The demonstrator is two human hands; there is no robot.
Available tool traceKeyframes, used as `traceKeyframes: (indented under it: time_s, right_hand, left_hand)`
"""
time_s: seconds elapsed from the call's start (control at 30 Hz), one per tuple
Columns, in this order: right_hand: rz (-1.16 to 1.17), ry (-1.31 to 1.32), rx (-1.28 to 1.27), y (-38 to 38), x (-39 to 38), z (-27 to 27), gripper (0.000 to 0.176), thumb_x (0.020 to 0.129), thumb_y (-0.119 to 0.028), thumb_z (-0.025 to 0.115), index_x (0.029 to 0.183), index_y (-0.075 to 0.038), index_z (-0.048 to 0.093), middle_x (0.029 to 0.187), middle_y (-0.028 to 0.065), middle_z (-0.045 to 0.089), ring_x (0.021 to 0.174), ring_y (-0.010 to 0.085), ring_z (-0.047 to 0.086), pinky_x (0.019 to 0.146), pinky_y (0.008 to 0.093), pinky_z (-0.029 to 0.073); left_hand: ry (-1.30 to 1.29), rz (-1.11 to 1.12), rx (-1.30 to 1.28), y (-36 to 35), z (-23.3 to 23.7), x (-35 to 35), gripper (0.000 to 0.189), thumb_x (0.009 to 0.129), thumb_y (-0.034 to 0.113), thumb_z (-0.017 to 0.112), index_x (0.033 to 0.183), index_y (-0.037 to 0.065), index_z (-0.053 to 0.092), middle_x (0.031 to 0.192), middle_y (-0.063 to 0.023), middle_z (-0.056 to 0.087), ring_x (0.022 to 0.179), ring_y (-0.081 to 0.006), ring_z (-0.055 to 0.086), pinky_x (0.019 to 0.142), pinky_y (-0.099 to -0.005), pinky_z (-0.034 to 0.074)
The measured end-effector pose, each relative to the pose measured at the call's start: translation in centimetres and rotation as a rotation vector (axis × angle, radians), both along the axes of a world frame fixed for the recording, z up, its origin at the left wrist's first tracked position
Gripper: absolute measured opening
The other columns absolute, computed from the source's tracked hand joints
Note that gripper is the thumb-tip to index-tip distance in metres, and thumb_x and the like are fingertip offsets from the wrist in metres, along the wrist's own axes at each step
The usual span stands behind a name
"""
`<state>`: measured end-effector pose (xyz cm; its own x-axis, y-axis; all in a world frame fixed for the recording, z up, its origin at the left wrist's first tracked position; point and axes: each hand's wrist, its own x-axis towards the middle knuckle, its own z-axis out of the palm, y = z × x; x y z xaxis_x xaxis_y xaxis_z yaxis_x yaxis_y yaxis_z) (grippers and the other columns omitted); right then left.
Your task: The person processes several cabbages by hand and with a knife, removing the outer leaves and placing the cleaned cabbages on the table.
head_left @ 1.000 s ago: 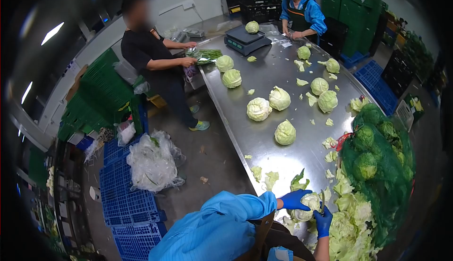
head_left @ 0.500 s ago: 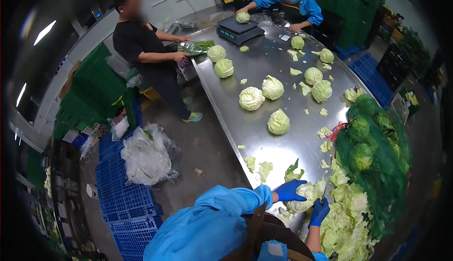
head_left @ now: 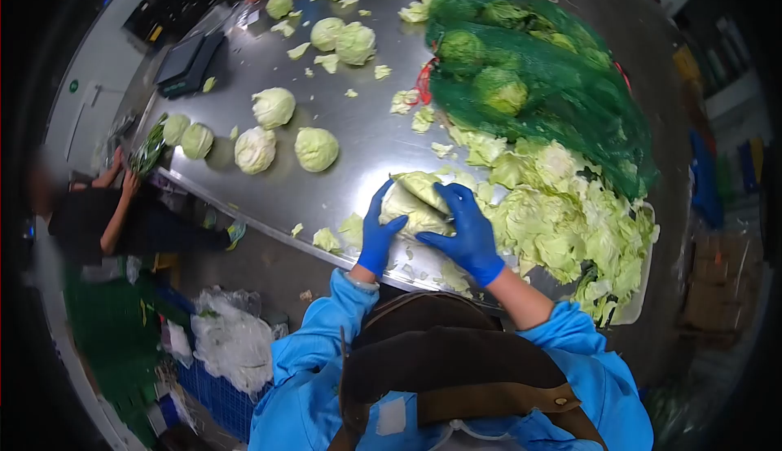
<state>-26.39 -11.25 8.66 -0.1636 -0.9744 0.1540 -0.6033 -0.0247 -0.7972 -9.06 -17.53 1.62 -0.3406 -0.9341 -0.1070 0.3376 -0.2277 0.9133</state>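
Your view has swung round since a moment ago, and the pale green cabbage head [head_left: 417,201] now sits at lower centre, near the front edge of the shiny steel table [head_left: 358,137]. Your blue-gloved left hand [head_left: 378,235] grips its left side, and your blue-gloved right hand [head_left: 464,227] clasps its right. A heap of loose cabbage leaves [head_left: 562,215] lies just right of it.

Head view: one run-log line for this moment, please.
left hand: grips cabbage | right hand: grips cabbage | leaf pile: beside right hand | net bag: behind pile
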Motion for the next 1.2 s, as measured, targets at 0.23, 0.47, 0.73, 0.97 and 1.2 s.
traceKeyframes:
  time_s: [0.23, 0.47, 0.73, 0.97, 1.2]
  right_hand:
    - [0.009, -0.154, -0.111, -0.1, -1.4, -2.2, 0.024, 0.071, -0.016, 0.075, 0.085, -0.005, 0.058, 0.076, 0.0065, 0.053, 0.061, 0.0187, 0.05, 0.057, 0.0269, 0.043]
    - [-0.126, 0.218, -0.105, -0.1, -1.5, -1.6, 0.021, 0.078, -0.019, 0.062, 0.096, -0.01, 0.057, 0.078, 0.0107, 0.062, 0.067, 0.029, 0.062, 0.059, 0.0379, 0.049]
    - [-0.277, -0.014, 0.076, -0.4, -8.2, -1.7, 0.03, 0.077, -0.025, 0.068, 0.102, -0.01, 0.061, 0.084, 0.0099, 0.065, 0.066, 0.025, 0.063, 0.061, 0.0327, 0.05]
    - [-0.017, 0.109, -0.142, -0.7, -1.4, 1.7, 0.032, 0.072, -0.025, 0.071, 0.099, -0.01, 0.062, 0.088, 0.0079, 0.065, 0.067, 0.0245, 0.062, 0.059, 0.0328, 0.05]
    - [-0.2, 0.005, 0.152, -1.3, -6.5, -3.8, 0.018, 0.074, -0.021, 0.068, 0.086, -0.008, 0.064, 0.075, 0.0105, 0.063, 0.062, 0.0233, 0.061, 0.057, 0.0317, 0.048]
  left_hand:
    - [-0.021, 0.003, -0.004, 0.5, -0.7, 0.3, 0.075, 0.069, 0.006, 0.068, 0.137, 0.002, 0.037, 0.131, -0.0154, 0.047, 0.12, -0.0248, 0.047, 0.103, -0.0354, 0.038]
    - [-0.17, 0.002, -0.159, 0.5, 0.0, 0.0, 0.077, 0.068, 0.008, 0.07, 0.137, 0.002, 0.037, 0.131, -0.0146, 0.047, 0.121, -0.0239, 0.047, 0.103, -0.0349, 0.037]
    - [0.333, -0.072, 0.334, 0.3, -3.0, 3.3, 0.08, 0.069, 0.025, 0.07, 0.136, -0.001, 0.035, 0.13, -0.0165, 0.049, 0.118, -0.0301, 0.05, 0.102, -0.0428, 0.041]
    - [0.182, -0.237, 0.095, -1.1, -1.1, 2.4, 0.092, 0.067, 0.031, 0.075, 0.141, 0.002, 0.028, 0.135, -0.0163, 0.044, 0.124, -0.0293, 0.046, 0.105, -0.0432, 0.037]
    - [0.018, -0.118, 0.271, 1.3, -1.6, 2.4, 0.074, 0.071, 0.022, 0.073, 0.133, 0.001, 0.04, 0.125, -0.015, 0.053, 0.111, -0.0258, 0.055, 0.094, -0.0391, 0.048]
